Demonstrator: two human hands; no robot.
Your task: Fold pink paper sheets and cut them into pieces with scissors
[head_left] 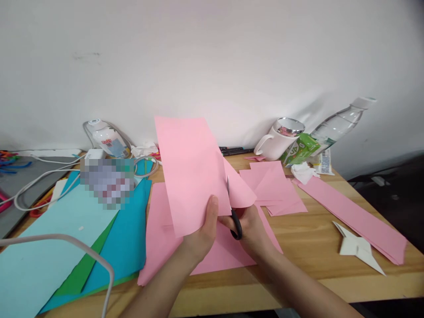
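Observation:
My left hand (202,234) is closed on the lower edge of a pink paper sheet (190,170), holding it upright above the table. My right hand (252,229) grips black-handled scissors (234,218). Their blades point up along the sheet's right edge, where a cut flap of pink paper (240,190) curls away. Beneath both hands a larger pink sheet (159,238) lies flat on the wooden table (308,234).
Light blue, blue and green sheets (66,238) lie at the left. Pink pieces (274,185), long pink strips (357,218) and a white folded paper star (359,249) lie at the right. A white mug (278,141), plastic bottles (338,123), cables and a wall stand behind.

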